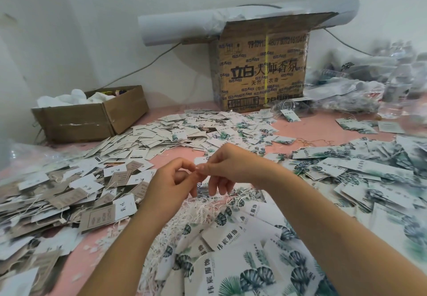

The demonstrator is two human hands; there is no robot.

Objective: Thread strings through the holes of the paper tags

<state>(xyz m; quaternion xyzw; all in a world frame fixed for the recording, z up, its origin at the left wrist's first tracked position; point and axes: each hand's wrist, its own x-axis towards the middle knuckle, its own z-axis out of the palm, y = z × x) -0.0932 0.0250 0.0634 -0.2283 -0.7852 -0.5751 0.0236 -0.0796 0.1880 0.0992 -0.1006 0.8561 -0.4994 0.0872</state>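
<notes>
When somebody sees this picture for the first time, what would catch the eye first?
First come the two hands in the middle, the left hand and the right hand, whose fingertips meet and pinch a small white tag. Around them, paper tags cover the pink table in loose heaps, with a tangle of white strings just under the hands. At the back stands a tall printed cardboard box.

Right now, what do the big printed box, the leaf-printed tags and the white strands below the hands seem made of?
Box: brown cardboard, matte, with a folded flap. Tags: thin card or stiff paper, matte, lying flat with crisp edges. Strands: probably cotton-like string, white and fuzzy; exact fibre unclear.
</notes>
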